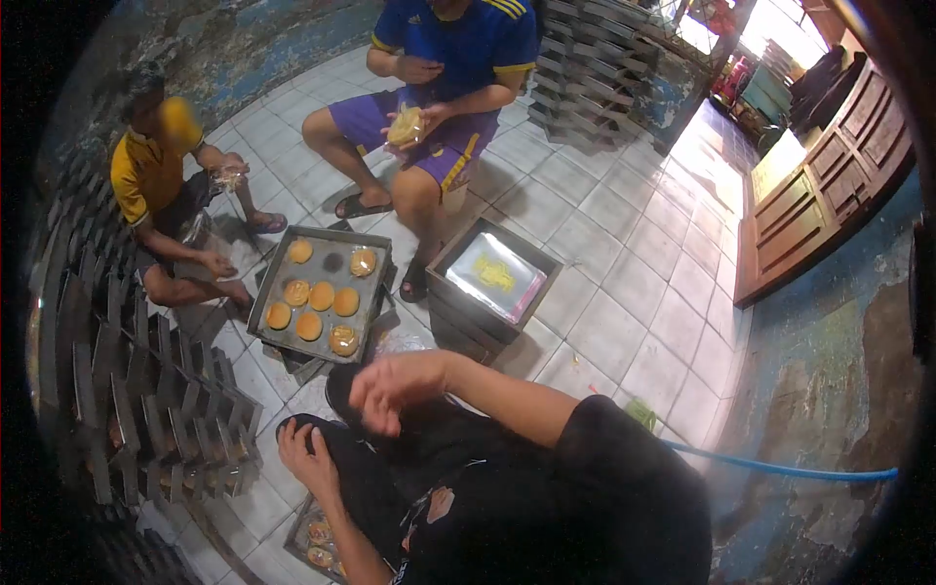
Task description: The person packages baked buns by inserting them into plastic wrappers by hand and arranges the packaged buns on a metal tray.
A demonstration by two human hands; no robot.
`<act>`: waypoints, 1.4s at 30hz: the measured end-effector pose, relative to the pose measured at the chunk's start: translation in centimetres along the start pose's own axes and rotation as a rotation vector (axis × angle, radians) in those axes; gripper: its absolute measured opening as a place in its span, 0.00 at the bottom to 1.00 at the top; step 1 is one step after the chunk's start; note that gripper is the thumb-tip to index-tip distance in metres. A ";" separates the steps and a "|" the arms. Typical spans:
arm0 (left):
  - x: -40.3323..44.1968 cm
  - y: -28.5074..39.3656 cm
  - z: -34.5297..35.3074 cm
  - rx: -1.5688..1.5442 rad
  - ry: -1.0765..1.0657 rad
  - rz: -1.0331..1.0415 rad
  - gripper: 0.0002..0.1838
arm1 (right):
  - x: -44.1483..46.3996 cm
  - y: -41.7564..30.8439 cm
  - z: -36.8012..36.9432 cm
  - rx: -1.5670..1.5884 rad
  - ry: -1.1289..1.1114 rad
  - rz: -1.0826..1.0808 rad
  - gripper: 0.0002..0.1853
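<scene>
My left hand [310, 463] rests on my dark-clothed knee, its fingers loosely apart and nothing in it. Smeared by motion, my right hand [398, 392] hovers above my lap; whether its bent fingers hold anything cannot be made out. Ahead of it lies a dark metal baking tray [366, 312] with several round golden buns [309, 326], some in shiny clear wrapping. Clear plastic [405, 339] lies between that tray and my right hand. Partly hidden by my left forearm, a lower tray [295, 539] holds more wrapped buns [320, 556].
A square dark box [548, 292] stands right of the tray, with yellow-printed plastic [495, 273] in it. A person in blue [458, 58] holds a wrapped bun; another in yellow [151, 175] sits at left. Stacked metal trays [175, 419] line the left. A blue hose [780, 468] runs right.
</scene>
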State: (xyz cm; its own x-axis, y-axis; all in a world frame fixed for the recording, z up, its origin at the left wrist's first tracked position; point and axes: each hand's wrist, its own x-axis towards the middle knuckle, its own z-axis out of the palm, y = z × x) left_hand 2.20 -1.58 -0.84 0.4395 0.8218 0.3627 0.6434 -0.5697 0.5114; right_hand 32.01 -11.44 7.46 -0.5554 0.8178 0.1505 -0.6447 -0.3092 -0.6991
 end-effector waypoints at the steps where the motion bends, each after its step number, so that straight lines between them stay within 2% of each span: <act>1: -0.1 -0.1 0.0 -0.010 0.004 -0.017 0.13 | 0.1 1.2 -2.7 -0.033 0.180 -0.018 0.22; 2: -0.1 -0.1 -0.1 -0.019 0.008 -0.032 0.13 | 0.2 1.8 -2.6 -0.035 0.177 -0.022 0.22; 5: -0.6 -0.7 -0.1 0.005 0.026 -0.014 0.12 | 0.7 3.6 -2.1 -1.851 0.543 0.244 0.24; 6: -0.6 -0.6 -0.1 0.004 0.031 -0.014 0.12 | 0.9 3.2 -1.7 -1.856 0.540 0.242 0.24; 8: -0.8 -0.7 -0.6 -0.032 0.023 -0.015 0.12 | 1.9 2.4 1.0 -0.724 0.352 0.105 0.18; 9: -0.8 -0.6 -0.7 -0.027 0.021 -0.012 0.12 | 2.1 1.7 2.7 -0.721 0.352 0.100 0.18; 11: -0.7 -0.4 -0.7 -0.047 0.027 -0.027 0.12 | 2.1 0.3 5.3 -0.338 0.085 -0.012 0.17; 12: -0.7 -0.4 -0.8 -0.045 0.023 -0.027 0.12 | 2.0 -0.1 5.0 -0.334 0.086 -0.015 0.17; 14: -0.7 -0.2 -0.8 -0.036 0.015 -0.030 0.12 | 1.8 -0.9 4.1 -0.055 -0.173 -0.033 0.20; 15: -0.7 -0.2 -0.6 -0.040 0.012 -0.029 0.12 | 2.8 -0.1 1.4 -0.096 0.024 0.072 0.24; 16: -0.8 -0.3 -0.6 -0.038 0.009 -0.046 0.12 | 3.4 1.8 -1.0 -0.092 0.029 0.071 0.24; 18: -0.7 -0.4 -0.7 -0.033 0.011 -0.060 0.12 | 4.8 6.4 -4.2 -1.880 0.680 -0.204 0.28; 19: -0.8 -0.5 -0.7 -0.024 0.015 -0.051 0.12 | 5.4 8.0 -4.4 -1.877 0.681 -0.204 0.28; 21: -0.8 -0.1 -0.4 -0.021 0.020 -0.050 0.12 | 6.0 10.2 -4.6 -1.306 0.649 -0.252 0.26; 22: -0.8 0.1 -0.7 -0.018 0.022 -0.049 0.12 | 6.1 11.1 -4.7 -1.299 0.651 -0.247 0.26; 24: -0.5 0.2 -0.8 -0.017 0.025 -0.046 0.12 | 6.4 11.8 -5.0 -1.530 0.576 -0.338 0.24; 26: -0.4 0.1 -0.9 -0.029 0.014 -0.058 0.12 | 6.6 12.1 -5.2 -1.502 0.608 -0.357 0.24; 28: -0.4 0.1 -0.9 -0.043 0.014 -0.059 0.12 | 6.2 11.4 -5.3 -1.453 0.575 -0.242 0.24; 32: -0.5 -0.6 -0.6 -0.033 0.032 -0.073 0.13 | 6.4 9.5 -4.6 -1.429 0.478 -0.203 0.26; 34: -0.4 -0.2 -0.6 -0.054 0.040 -0.103 0.14 | 5.3 5.5 -0.9 -0.738 0.282 0.124 0.26; 36: -0.4 0.1 -1.0 -0.061 0.040 -0.131 0.14 | 3.2 3.3 1.2 -0.210 0.154 0.010 0.24; 38: -0.5 -0.4 -1.0 -0.052 0.032 -0.126 0.13 | 0.0 2.7 -0.9 0.159 0.075 -0.013 0.21; 40: -0.3 0.3 -1.0 -0.038 0.045 -0.172 0.13 | -0.8 2.9 -1.6 -0.733 0.795 0.295 0.18; 42: -0.5 0.3 -1.1 -0.008 0.033 -0.162 0.13 | -4.5 3.5 -3.5 -2.135 0.583 0.167 0.13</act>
State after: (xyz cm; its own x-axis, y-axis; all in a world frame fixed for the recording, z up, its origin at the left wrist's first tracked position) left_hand 1.43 -2.13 0.00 0.3095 0.9022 0.3004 0.6990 -0.4300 0.5714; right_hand 34.06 -14.46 1.85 -0.0951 0.9847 0.1463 0.9626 0.1284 -0.2384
